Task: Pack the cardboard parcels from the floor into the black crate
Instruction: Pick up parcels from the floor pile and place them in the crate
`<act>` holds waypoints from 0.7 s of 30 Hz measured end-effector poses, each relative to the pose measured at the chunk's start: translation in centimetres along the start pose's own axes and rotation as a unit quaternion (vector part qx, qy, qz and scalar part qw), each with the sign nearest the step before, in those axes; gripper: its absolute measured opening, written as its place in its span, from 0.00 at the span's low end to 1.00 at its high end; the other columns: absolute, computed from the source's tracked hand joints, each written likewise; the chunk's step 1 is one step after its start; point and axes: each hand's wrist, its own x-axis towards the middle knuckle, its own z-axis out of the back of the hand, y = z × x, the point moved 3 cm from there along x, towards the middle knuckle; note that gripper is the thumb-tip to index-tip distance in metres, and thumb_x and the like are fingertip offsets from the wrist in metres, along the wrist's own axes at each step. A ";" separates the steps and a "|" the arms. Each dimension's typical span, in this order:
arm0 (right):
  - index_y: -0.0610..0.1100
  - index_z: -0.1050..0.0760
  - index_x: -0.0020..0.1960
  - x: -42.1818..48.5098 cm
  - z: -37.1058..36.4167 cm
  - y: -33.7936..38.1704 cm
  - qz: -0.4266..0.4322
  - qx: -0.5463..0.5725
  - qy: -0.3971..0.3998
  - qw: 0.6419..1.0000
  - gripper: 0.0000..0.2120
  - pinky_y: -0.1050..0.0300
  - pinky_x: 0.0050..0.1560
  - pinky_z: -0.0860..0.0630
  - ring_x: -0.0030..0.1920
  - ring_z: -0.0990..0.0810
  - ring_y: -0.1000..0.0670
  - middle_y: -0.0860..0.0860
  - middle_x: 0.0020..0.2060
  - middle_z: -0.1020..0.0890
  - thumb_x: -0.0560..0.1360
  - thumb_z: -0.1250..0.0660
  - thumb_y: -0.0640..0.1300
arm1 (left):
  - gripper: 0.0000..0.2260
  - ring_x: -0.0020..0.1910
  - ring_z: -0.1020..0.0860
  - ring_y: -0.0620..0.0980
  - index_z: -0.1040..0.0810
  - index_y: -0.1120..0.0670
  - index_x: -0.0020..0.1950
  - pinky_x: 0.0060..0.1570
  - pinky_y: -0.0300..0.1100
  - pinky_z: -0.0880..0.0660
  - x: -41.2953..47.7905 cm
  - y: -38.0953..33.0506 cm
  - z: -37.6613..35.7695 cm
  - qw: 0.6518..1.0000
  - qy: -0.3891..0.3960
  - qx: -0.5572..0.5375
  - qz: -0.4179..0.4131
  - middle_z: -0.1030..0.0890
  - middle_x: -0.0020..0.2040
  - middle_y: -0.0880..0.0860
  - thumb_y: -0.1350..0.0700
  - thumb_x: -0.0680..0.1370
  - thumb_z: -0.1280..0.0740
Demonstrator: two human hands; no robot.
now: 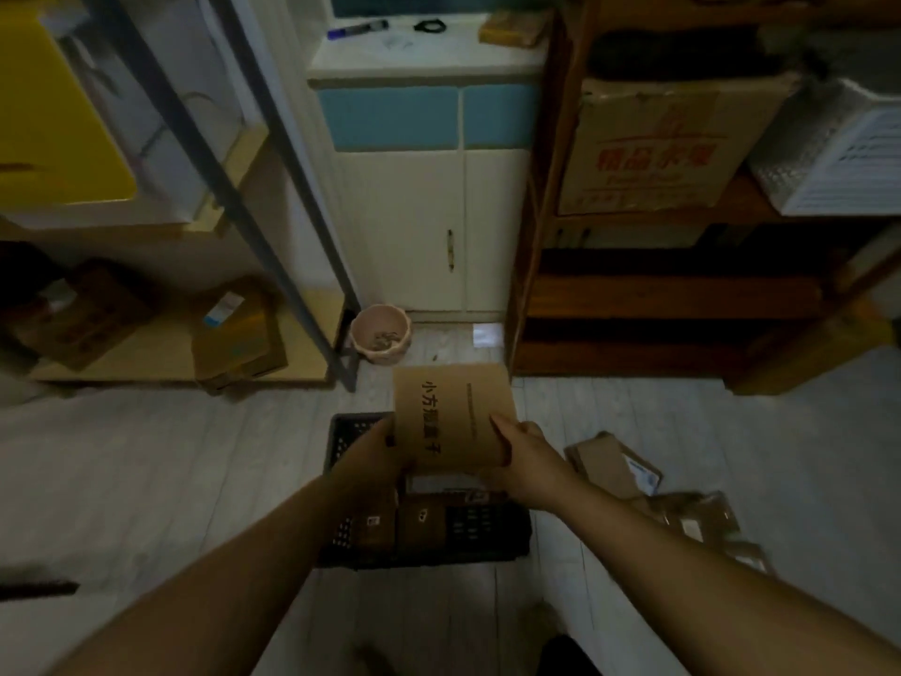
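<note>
Below the grip, the black crate (487, 534) is already holding several parcels, so packing looks partly done. Both hands are pinching a flat cardboard parcel (453, 417) above the crate: left hand (375, 451) clasping its left edge, right hand (524, 456) its right edge, thumb on top. Right of the grip, more loose parcels (634, 470) are waiting on the floor.

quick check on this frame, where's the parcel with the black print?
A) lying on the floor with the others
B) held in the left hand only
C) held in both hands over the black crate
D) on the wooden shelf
C: the printed parcel is gripped by the left hand on one edge and the right hand on the other, above the black crate.
</note>
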 end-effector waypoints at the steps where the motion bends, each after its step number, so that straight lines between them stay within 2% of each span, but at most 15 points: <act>1: 0.54 0.50 0.76 0.6 -0.8 -0.4 -0.009 -0.001 -0.016 1.000 0.41 0.64 0.58 0.36 0.63 0.32 0.44 0.44 0.69 0.42 0.71 0.30 0.56 | 0.11 0.39 0.22 0.36 0.28 0.36 0.52 0.32 0.29 0.26 1.3 0.7 0.0 1.000 0.017 -0.001 -0.014 0.23 0.43 0.38 0.52 0.76 0.34; 2: 0.55 0.50 0.76 1.2 -1.7 -1.0 -0.020 -0.003 -0.027 0.999 0.40 0.65 0.57 0.37 0.62 0.31 0.44 0.44 0.69 0.40 0.72 0.31 0.56 | 0.11 0.37 0.22 0.35 0.29 0.35 0.50 0.32 0.29 0.27 2.5 1.6 -0.2 0.999 0.035 -0.004 -0.022 0.24 0.42 0.37 0.52 0.76 0.34; 3: 0.55 0.50 0.76 1.8 -2.8 -1.7 -0.035 -0.006 -0.031 0.999 0.39 0.65 0.57 0.36 0.62 0.30 0.44 0.44 0.68 0.39 0.72 0.31 0.56 | 0.10 0.39 0.22 0.37 0.29 0.36 0.51 0.35 0.30 0.27 3.6 3.0 -0.6 0.998 0.050 -0.001 -0.026 0.24 0.43 0.38 0.52 0.76 0.34; 6: 0.54 0.49 0.76 4.5 -6.2 -4.3 -0.066 -0.009 -0.038 0.997 0.38 0.62 0.61 0.34 0.63 0.30 0.44 0.44 0.69 0.39 0.73 0.32 0.56 | 0.12 0.48 0.21 0.46 0.27 0.48 0.61 0.46 0.39 0.22 7.8 7.6 -2.3 0.997 0.073 -0.027 -0.023 0.20 0.53 0.48 0.53 0.77 0.34; 8: 0.54 0.49 0.76 7.1 -8.8 -6.7 -0.085 -0.008 -0.029 0.996 0.39 0.57 0.64 0.33 0.64 0.31 0.43 0.44 0.70 0.41 0.73 0.32 0.56 | 0.15 0.53 0.21 0.49 0.27 0.53 0.64 0.52 0.44 0.21 11.2 11.0 -4.2 0.995 0.084 -0.047 -0.023 0.20 0.56 0.52 0.57 0.77 0.33; 11: 0.54 0.49 0.75 11.7 -13.4 -12.0 -0.119 -0.006 -0.001 0.993 0.38 0.52 0.65 0.32 0.62 0.30 0.42 0.43 0.68 0.41 0.72 0.33 0.56 | 0.20 0.55 0.23 0.50 0.31 0.59 0.67 0.52 0.40 0.22 17.4 16.7 -7.9 0.995 0.080 -0.043 -0.036 0.23 0.59 0.56 0.63 0.75 0.33; 13: 0.54 0.47 0.73 14.6 -16.5 -16.0 -0.135 -0.015 0.008 0.991 0.36 0.52 0.62 0.30 0.59 0.29 0.42 0.43 0.65 0.39 0.72 0.33 0.58 | 0.25 0.61 0.27 0.51 0.36 0.57 0.71 0.57 0.41 0.25 21.5 20.8 -11.0 0.995 0.088 -0.015 -0.055 0.27 0.65 0.54 0.58 0.76 0.33; 15: 0.53 0.45 0.72 17.2 -19.3 -20.1 -0.148 -0.035 0.012 0.988 0.33 0.51 0.60 0.29 0.57 0.28 0.43 0.43 0.64 0.39 0.72 0.34 0.58 | 0.26 0.63 0.29 0.48 0.40 0.50 0.72 0.49 0.28 0.27 25.0 24.9 -14.5 0.990 0.122 -0.005 -0.076 0.31 0.64 0.46 0.58 0.77 0.34; 16: 0.52 0.45 0.72 18.4 -20.5 -22.0 -0.154 -0.049 0.013 0.987 0.33 0.51 0.59 0.29 0.57 0.28 0.43 0.43 0.64 0.39 0.73 0.35 0.58 | 0.26 0.61 0.28 0.46 0.41 0.48 0.71 0.45 0.24 0.28 26.8 26.6 -16.0 0.988 0.133 -0.003 -0.082 0.32 0.63 0.46 0.61 0.77 0.35; 17: 0.52 0.45 0.71 19.4 -21.6 -23.7 -0.161 -0.063 0.013 0.985 0.32 0.51 0.58 0.28 0.56 0.28 0.43 0.43 0.64 0.39 0.73 0.35 0.58 | 0.23 0.59 0.26 0.44 0.36 0.50 0.68 0.43 0.24 0.28 28.5 28.2 -17.3 0.986 0.146 0.008 -0.080 0.30 0.63 0.48 0.63 0.76 0.35; 18: 0.52 0.44 0.70 20.3 -22.6 -25.2 -0.167 -0.076 0.013 0.983 0.30 0.51 0.56 0.27 0.55 0.27 0.43 0.43 0.63 0.38 0.73 0.35 0.57 | 0.21 0.58 0.25 0.45 0.34 0.53 0.68 0.44 0.26 0.26 30.2 29.9 -18.6 0.984 0.158 0.024 -0.076 0.28 0.63 0.50 0.64 0.76 0.34; 19: 0.52 0.43 0.69 21.2 -23.4 -26.5 -0.170 -0.092 0.009 0.981 0.29 0.51 0.54 0.27 0.54 0.27 0.44 0.44 0.62 0.38 0.73 0.35 0.56 | 0.21 0.60 0.25 0.50 0.33 0.55 0.67 0.50 0.31 0.25 31.7 31.3 -19.7 0.982 0.168 0.048 -0.071 0.26 0.62 0.53 0.63 0.76 0.33; 21: 0.52 0.42 0.69 22.8 -24.5 -28.5 -0.177 -0.125 0.011 0.976 0.29 0.51 0.51 0.28 0.54 0.27 0.43 0.44 0.62 0.38 0.73 0.34 0.54 | 0.25 0.66 0.28 0.57 0.36 0.58 0.71 0.61 0.43 0.28 34.1 33.3 -21.3 0.978 0.171 0.097 -0.072 0.28 0.66 0.58 0.61 0.76 0.33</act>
